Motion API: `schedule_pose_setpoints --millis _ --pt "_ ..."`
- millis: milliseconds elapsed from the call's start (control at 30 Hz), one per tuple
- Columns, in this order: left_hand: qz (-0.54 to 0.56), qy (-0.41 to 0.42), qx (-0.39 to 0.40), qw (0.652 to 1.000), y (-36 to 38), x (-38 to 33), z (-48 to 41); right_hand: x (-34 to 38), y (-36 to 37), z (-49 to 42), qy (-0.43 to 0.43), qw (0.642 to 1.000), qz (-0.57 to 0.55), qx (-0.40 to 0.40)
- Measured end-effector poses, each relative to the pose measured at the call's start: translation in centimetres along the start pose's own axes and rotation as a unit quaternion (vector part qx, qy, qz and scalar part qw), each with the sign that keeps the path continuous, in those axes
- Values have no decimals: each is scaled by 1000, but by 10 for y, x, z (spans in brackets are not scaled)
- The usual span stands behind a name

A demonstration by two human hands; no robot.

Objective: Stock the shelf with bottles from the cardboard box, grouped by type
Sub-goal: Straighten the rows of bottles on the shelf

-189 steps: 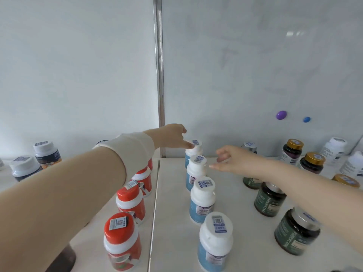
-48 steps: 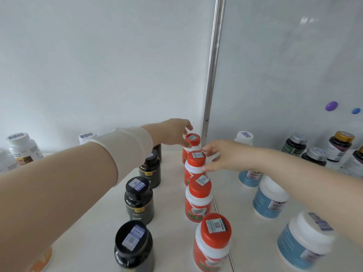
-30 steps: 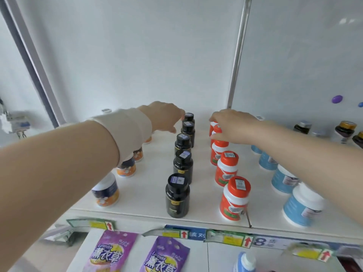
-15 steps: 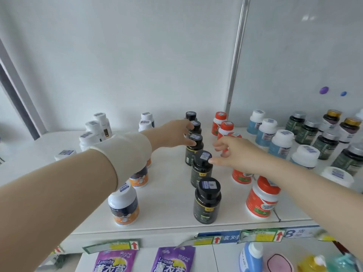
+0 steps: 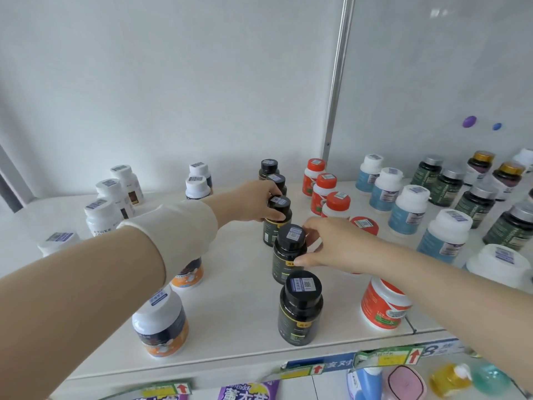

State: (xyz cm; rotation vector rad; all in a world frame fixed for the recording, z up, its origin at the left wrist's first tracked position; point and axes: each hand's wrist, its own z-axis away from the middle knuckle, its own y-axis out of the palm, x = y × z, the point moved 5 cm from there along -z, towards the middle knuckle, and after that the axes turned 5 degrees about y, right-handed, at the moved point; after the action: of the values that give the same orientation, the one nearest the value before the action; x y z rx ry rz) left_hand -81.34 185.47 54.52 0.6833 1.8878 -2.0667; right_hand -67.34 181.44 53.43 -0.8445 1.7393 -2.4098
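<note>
Your left hand (image 5: 253, 202) reaches in from the lower left of the frame, a cream cuff (image 5: 178, 223) at the wrist. Its fingers and thumb are curled round the neck of the middle black bottle (image 5: 277, 223), near the centre. Your right hand (image 5: 328, 243) comes in from the lower right and grips the next black bottle (image 5: 287, 255) just in front of it, thumb on the label and fingers curved beside the cap.

Both bottles stand upright in a single file of five black ones, running from the back wall toward the front black bottle (image 5: 300, 310) near the shelf edge.

The shelf (image 5: 230, 284) is a flat white board. Right of the black file stands a line of red-capped bottles (image 5: 326, 192). Further right are the blue-labelled bottles (image 5: 409, 212), then dark green bottles (image 5: 476, 203), with gold-capped bottles (image 5: 509, 174) at the far right. At the left edge stand plain white bottles (image 5: 111, 194), and orange-banded bottles (image 5: 161, 324) stand at lower left under your left forearm.

Behind it all is a plain white wall (image 5: 173, 82). A metal post (image 5: 336, 82) splits it from a white panel holding a purple magnet (image 5: 469, 121) and a blue magnet (image 5: 497, 126). Price tags (image 5: 398, 356) line the shelf's front edge, with purple packets (image 5: 248, 392) and a yellow bottle (image 5: 450, 379) on the level below.
</note>
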Motion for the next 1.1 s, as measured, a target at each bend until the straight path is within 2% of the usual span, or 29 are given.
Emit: schedule_pose_setpoints --millis 400,533,667,733,833,933,1033,1100 --pt "58 -19 15 998 2 4 -5 2 -2 -6 -31 999 -4 35" --pt "38 -16 13 999 3 4 -5 3 -4 -5 -34 998 -5 52" --pt "-19 -8 23 1000 -4 5 -2 1 -38 -7 -39 999 -8 26" --pt "-48 -4 30 998 -17 6 -3 1 -66 -14 -43 999 2 -21" --pt "-147 -8 33 989 -44 10 -9 2 -96 -34 -50 993 55 -96" --pt "-263 -21 37 964 -67 21 -26 4 -103 -62 -41 984 131 -116" --pt "-409 -21 33 912 -79 31 -49 5 -99 -89 -23 965 233 -120" --pt "-434 -14 30 900 -79 36 -67 3 -92 -106 -16 961 253 -106"
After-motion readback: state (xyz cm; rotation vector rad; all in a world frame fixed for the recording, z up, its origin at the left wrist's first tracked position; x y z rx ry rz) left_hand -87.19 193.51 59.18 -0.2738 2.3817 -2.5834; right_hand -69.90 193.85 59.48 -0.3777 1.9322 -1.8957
